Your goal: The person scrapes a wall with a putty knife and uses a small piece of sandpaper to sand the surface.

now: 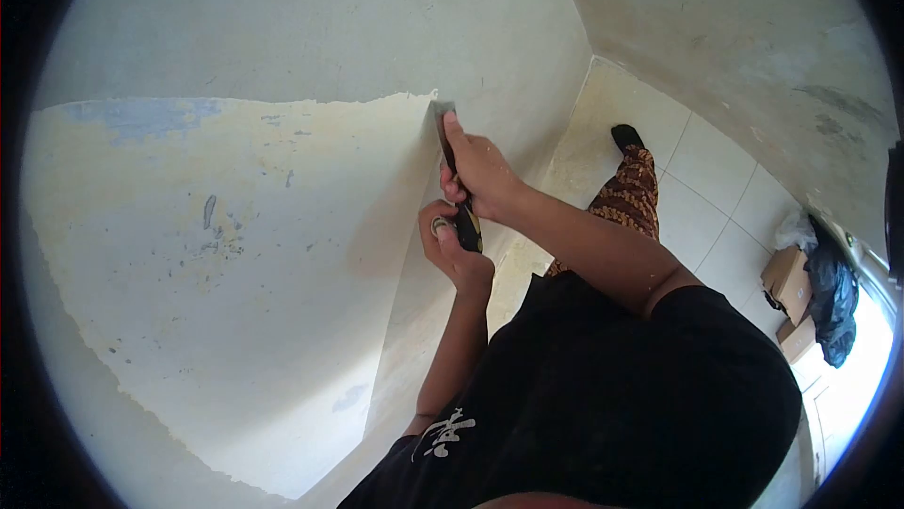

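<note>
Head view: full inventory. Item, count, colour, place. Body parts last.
Scraper: 1, black handle, grey blade, at the patch's upper right corner
Walls: 2, off-white, meeting at a corner
Uneven-edged patch: 1, cream with blue-grey marks, left wall
Floor tiles: several, white, right
Cardboard boxes: 2, brown, far right
Plastic bags: 2, one dark, one clear, by boxes
Bright area: 1, white, lower right
Ring: 1, metallic, left hand
T-shirt: 1, black, white print, torso
Patterned legwear: brown-gold, leg
Foot: 1, black covering, floor
Right hand: 1, bare, upper grip
Left hand: 1, lower grip
</note>
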`<action>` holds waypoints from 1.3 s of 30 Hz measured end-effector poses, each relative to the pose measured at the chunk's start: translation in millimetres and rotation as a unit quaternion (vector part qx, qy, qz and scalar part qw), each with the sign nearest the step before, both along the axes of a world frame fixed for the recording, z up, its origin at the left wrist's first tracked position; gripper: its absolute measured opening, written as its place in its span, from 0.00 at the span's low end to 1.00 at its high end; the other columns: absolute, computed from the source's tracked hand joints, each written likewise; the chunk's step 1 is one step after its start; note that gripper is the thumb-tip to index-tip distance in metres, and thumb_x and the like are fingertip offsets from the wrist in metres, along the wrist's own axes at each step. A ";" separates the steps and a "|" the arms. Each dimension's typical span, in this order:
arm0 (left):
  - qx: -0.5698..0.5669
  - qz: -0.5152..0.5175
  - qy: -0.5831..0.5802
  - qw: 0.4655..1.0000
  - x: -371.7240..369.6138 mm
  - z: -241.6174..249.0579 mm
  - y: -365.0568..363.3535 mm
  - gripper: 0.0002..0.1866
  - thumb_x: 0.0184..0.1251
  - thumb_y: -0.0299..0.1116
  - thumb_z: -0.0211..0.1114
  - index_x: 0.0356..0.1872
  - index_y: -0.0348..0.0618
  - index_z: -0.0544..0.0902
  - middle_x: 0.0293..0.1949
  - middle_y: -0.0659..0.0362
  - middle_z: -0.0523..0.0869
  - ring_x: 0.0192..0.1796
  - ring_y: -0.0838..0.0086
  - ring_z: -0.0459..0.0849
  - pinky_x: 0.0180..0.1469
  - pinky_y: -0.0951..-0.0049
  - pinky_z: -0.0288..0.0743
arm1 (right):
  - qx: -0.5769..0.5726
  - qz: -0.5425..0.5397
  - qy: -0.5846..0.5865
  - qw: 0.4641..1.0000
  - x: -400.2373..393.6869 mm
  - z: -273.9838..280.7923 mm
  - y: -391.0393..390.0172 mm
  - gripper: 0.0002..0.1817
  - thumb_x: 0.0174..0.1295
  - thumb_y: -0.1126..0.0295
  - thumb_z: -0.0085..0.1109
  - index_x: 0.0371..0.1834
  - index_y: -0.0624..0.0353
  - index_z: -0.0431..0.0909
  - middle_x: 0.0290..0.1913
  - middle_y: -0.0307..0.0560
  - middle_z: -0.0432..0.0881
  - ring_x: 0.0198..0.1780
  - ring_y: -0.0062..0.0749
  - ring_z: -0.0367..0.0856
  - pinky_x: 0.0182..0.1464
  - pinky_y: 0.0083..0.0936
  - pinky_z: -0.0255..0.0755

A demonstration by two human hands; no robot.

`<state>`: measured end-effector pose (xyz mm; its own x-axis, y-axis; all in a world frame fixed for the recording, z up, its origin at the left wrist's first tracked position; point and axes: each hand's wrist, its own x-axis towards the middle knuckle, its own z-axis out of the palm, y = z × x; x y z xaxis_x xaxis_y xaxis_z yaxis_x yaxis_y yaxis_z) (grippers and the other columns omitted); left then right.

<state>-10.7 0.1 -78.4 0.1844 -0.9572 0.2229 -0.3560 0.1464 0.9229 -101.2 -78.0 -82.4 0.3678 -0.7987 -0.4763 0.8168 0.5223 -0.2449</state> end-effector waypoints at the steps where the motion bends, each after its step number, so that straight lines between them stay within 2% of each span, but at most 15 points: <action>1: 0.007 0.004 -0.013 1.000 -0.4 1.8 -2.6 0.21 0.72 0.48 0.44 0.38 0.36 0.72 0.39 0.55 0.74 0.41 0.71 0.73 0.47 0.72 0.67 | -0.002 -0.013 0.009 1.000 -1.5 -1.3 -4.4 0.32 0.71 0.38 0.42 0.29 0.59 0.67 0.18 0.42 0.68 0.16 0.25 0.65 0.18 0.23 0.59; 4: -0.026 -0.012 -0.025 0.999 -5.4 4.5 0.7 0.22 0.73 0.49 0.42 0.38 0.36 0.72 0.38 0.55 0.74 0.42 0.70 0.73 0.47 0.71 0.67 | -0.001 0.006 0.015 1.000 -5.9 6.7 2.7 0.32 0.72 0.38 0.41 0.28 0.60 0.67 0.18 0.42 0.68 0.16 0.25 0.64 0.17 0.24 0.59; 7: -0.034 -0.018 -0.013 0.999 2.3 -12.8 9.2 0.26 0.75 0.54 0.39 0.41 0.38 0.72 0.41 0.55 0.74 0.47 0.69 0.74 0.51 0.70 0.69 | -0.017 0.015 0.021 1.000 -2.3 -0.5 1.1 0.33 0.72 0.38 0.41 0.28 0.61 0.68 0.18 0.42 0.68 0.15 0.25 0.64 0.17 0.24 0.59; 10: -0.026 -0.015 -0.072 0.997 10.0 -8.0 -1.7 0.25 0.75 0.53 0.39 0.41 0.38 0.72 0.42 0.55 0.75 0.46 0.69 0.74 0.51 0.70 0.69 | -0.005 -0.002 0.003 1.000 -2.4 -1.0 -6.7 0.33 0.71 0.38 0.41 0.29 0.61 0.68 0.18 0.42 0.68 0.15 0.25 0.63 0.17 0.24 0.59; 16: -0.032 -0.009 0.004 0.999 0.8 -11.6 9.2 0.25 0.75 0.53 0.39 0.41 0.38 0.73 0.42 0.55 0.75 0.45 0.69 0.74 0.50 0.70 0.68 | -0.018 0.014 0.023 0.999 -0.7 0.8 -1.1 0.33 0.70 0.37 0.43 0.26 0.59 0.67 0.18 0.41 0.67 0.15 0.25 0.62 0.17 0.23 0.57; 19: 0.008 -0.004 -0.045 0.999 5.4 -0.9 -9.2 0.24 0.76 0.50 0.38 0.41 0.38 0.73 0.42 0.56 0.75 0.45 0.70 0.74 0.49 0.71 0.69 | -0.006 -0.019 0.008 1.000 0.6 1.7 -7.5 0.32 0.70 0.37 0.43 0.26 0.58 0.67 0.18 0.41 0.67 0.15 0.25 0.63 0.17 0.22 0.57; 22: -0.034 0.001 -0.031 0.999 -4.1 -2.4 0.0 0.18 0.73 0.43 0.42 0.40 0.36 0.72 0.39 0.55 0.74 0.42 0.71 0.73 0.48 0.72 0.68 | -0.001 -0.002 0.016 1.000 -4.6 6.5 -1.4 0.31 0.71 0.38 0.44 0.28 0.59 0.67 0.18 0.42 0.68 0.15 0.25 0.64 0.17 0.21 0.58; 25: -0.024 0.021 0.063 0.998 -10.3 -6.5 4.7 0.19 0.74 0.44 0.42 0.40 0.36 0.72 0.39 0.55 0.74 0.41 0.71 0.73 0.46 0.72 0.68 | 0.001 0.005 0.028 1.000 -3.2 5.7 -1.5 0.30 0.71 0.39 0.44 0.29 0.59 0.68 0.19 0.42 0.68 0.15 0.25 0.64 0.17 0.21 0.58; 28: -0.008 0.028 0.013 0.999 -5.2 -8.3 5.8 0.22 0.75 0.47 0.42 0.38 0.36 0.73 0.38 0.56 0.74 0.41 0.71 0.73 0.45 0.72 0.68 | 0.007 -0.002 0.026 1.000 0.4 3.7 0.3 0.29 0.72 0.41 0.44 0.31 0.60 0.68 0.20 0.43 0.69 0.16 0.25 0.64 0.18 0.22 0.59; 32: 0.001 0.035 0.035 0.999 7.8 -9.7 7.4 0.23 0.75 0.48 0.40 0.38 0.36 0.74 0.37 0.56 0.75 0.40 0.72 0.73 0.44 0.72 0.67 | 0.026 -0.040 0.025 0.999 7.1 7.1 1.5 0.29 0.73 0.41 0.43 0.31 0.60 0.68 0.20 0.44 0.69 0.17 0.25 0.64 0.18 0.23 0.60; 34: 0.014 0.037 0.055 0.998 12.4 -8.6 2.8 0.24 0.75 0.49 0.40 0.37 0.36 0.74 0.37 0.56 0.75 0.40 0.72 0.74 0.44 0.72 0.67 | 0.028 -0.053 0.027 0.998 6.9 4.1 -0.3 0.29 0.73 0.41 0.43 0.31 0.59 0.68 0.20 0.42 0.68 0.17 0.25 0.64 0.19 0.21 0.60; 39: 0.003 -0.009 0.009 1.000 12.8 -11.5 -5.1 0.25 0.77 0.51 0.38 0.41 0.38 0.75 0.39 0.57 0.76 0.41 0.71 0.76 0.46 0.72 0.69 | 0.019 -0.051 0.019 0.998 1.8 0.8 -5.6 0.29 0.73 0.41 0.42 0.31 0.59 0.67 0.20 0.41 0.68 0.18 0.24 0.65 0.19 0.20 0.60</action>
<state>2.1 -5.0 -89.8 0.1719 -0.9614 0.2147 -0.3367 0.1475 0.9300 -99.4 -83.6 -81.6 0.2660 -0.8120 -0.5196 0.8571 0.4459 -0.2581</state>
